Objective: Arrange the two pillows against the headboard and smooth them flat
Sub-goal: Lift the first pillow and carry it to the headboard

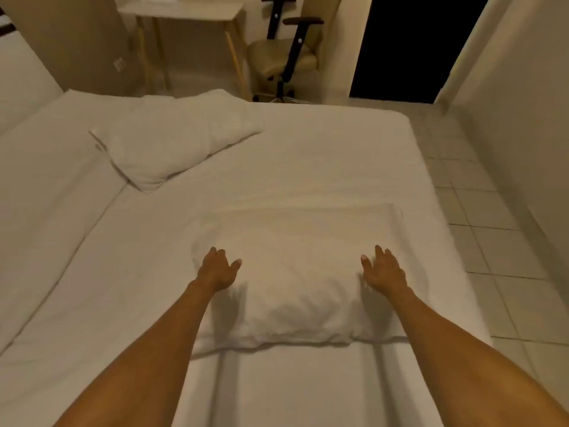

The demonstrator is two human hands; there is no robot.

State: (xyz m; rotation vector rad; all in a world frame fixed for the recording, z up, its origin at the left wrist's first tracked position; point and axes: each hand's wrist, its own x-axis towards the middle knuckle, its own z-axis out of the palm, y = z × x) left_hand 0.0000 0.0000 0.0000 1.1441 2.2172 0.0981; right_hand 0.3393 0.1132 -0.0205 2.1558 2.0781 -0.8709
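A white pillow (295,272) lies flat on the white bed (323,155), close in front of me. My left hand (217,269) hovers at or on its left edge, fingers apart, holding nothing. Over the pillow's right side is my right hand (383,271), also spread with nothing in it. A second white pillow (175,140), rumpled and lying askew, rests at the far left of the bed, well beyond both hands. No headboard is in view.
A second mattress (37,186) adjoins the bed on the left. Past the far edge stand a small table (184,13) and an office chair (286,57). Tiled floor (492,241) runs along the right, with a dark doorway (412,47) beyond.
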